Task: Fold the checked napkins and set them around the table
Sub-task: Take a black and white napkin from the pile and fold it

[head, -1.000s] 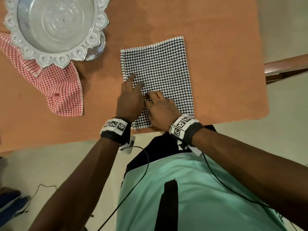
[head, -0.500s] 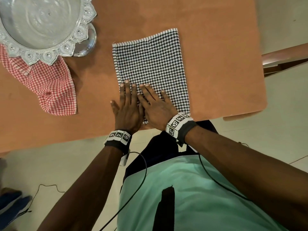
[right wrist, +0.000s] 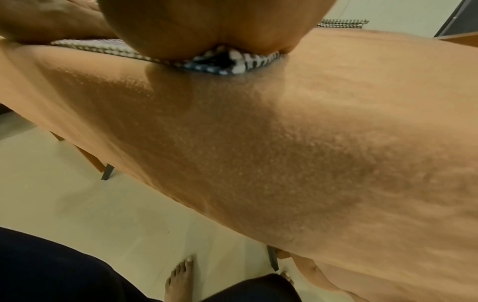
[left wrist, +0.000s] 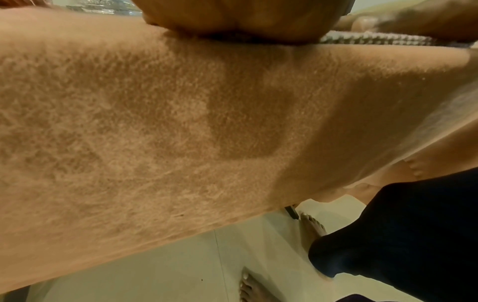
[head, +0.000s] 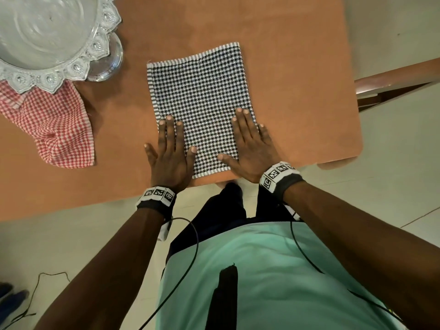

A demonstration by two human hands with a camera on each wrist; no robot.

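No words, brands or numbers can be read anywhere; the only signs are black-and-white square code markers on the left wristband [head: 159,193] and right wristband [head: 277,173]

head overhead; wrists grazing tabletop [head: 285,67]

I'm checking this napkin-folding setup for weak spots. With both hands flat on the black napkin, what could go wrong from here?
1. The black napkin lies close to the table edge; under the flat left hand and right hand it could slide off.
2. The red napkin is tucked under the glass bowl; pulling it free may tip the bowl.
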